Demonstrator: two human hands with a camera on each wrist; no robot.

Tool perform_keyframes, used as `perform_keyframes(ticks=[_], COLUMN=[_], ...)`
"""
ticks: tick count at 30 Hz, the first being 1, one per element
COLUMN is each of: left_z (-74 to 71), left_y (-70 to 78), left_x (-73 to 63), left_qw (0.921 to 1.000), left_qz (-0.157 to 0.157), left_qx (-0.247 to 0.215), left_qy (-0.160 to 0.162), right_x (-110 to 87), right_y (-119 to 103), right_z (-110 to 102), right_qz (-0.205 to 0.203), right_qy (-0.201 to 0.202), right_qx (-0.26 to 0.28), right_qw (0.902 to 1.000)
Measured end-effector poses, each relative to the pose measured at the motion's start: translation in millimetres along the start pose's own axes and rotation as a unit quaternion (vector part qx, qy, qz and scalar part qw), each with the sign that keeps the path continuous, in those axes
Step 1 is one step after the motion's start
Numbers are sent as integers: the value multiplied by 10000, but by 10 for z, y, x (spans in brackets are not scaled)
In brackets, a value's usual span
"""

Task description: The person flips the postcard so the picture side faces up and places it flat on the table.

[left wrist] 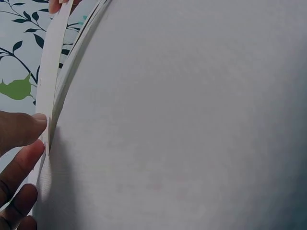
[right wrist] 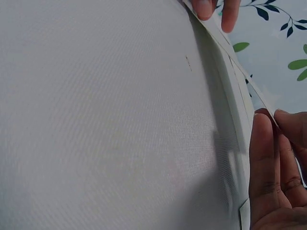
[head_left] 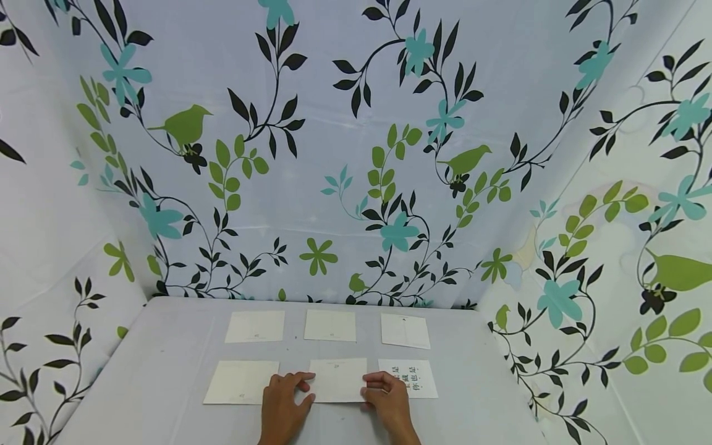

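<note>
A cream paper card [head_left: 338, 380] lies between my two hands in the middle of the front row, with small faint print near its far edge. My left hand [head_left: 282, 405] pinches its left edge between thumb and forefinger. On the opposite edge, the thumb and fingers of my right hand [head_left: 389, 402] pinch the card. Both wrist views show the card [left wrist: 52, 62] nearly edge-on, lifted from the table at the right hand's end. Under and beside the right hand is a card with black handwritten-style characters [head_left: 418, 378]; the hand covers its left part.
A plain card [head_left: 236, 383] lies left of my left hand. Three more cards form the back row: left [head_left: 254, 326], middle [head_left: 330, 325] and right [head_left: 405, 330]. The white table [head_left: 167, 364] ends at a leaf-and-bird patterned curtain [head_left: 334, 185].
</note>
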State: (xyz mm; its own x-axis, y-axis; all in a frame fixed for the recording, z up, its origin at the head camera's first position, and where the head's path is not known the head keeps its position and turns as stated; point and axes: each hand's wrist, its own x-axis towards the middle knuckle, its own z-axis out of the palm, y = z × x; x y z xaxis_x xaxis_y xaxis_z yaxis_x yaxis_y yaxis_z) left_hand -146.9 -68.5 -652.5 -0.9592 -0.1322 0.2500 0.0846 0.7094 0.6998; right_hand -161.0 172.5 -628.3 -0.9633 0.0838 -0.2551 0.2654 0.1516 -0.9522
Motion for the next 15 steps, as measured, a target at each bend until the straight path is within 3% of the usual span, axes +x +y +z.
perform_keyframes(ticks=[9,15], left_z=[-34,-46], left_y=[-13,-20], left_x=[74,62], left_qw=[9998,9998], left_qz=[-130,30], left_qx=[-42,-201], left_qy=[-127,34], right_x=[-24,-53], right_y=[-13,-30], right_z=[-33,-64], right_qz=[33,112], right_qy=[-34,-7], right_qx=[184,276], right_qw=[9998,9996])
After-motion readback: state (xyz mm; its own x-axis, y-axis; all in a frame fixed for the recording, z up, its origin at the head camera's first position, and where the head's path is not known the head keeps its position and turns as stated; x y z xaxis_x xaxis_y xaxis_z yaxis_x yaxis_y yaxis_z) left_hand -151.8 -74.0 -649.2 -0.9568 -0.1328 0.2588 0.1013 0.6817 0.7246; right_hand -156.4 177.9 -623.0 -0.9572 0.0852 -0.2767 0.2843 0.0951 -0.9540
